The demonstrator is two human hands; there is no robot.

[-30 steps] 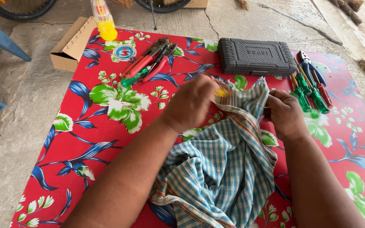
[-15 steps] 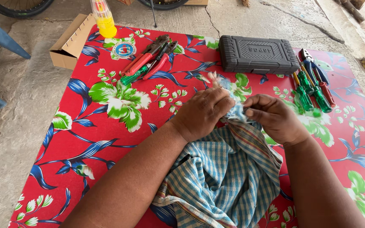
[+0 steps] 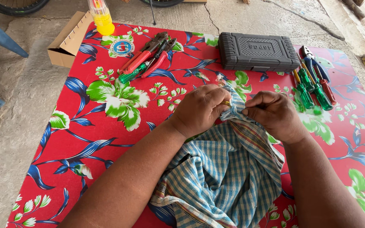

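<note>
At frame centre I log my left hand point(image 3: 201, 110) and right hand point(image 3: 275, 115) both pinched shut on the cloth point(image 3: 220, 177): soft, light, limp, best gripped by its bunched edge.

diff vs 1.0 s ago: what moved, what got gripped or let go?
Both hands closed in: the left hand and right hand, apart on the spread edge of the checked cloth before, now meet and pinch it bunched between them. Nothing let go. The black case, red-handled pliers and green screwdrivers stayed put.
</note>
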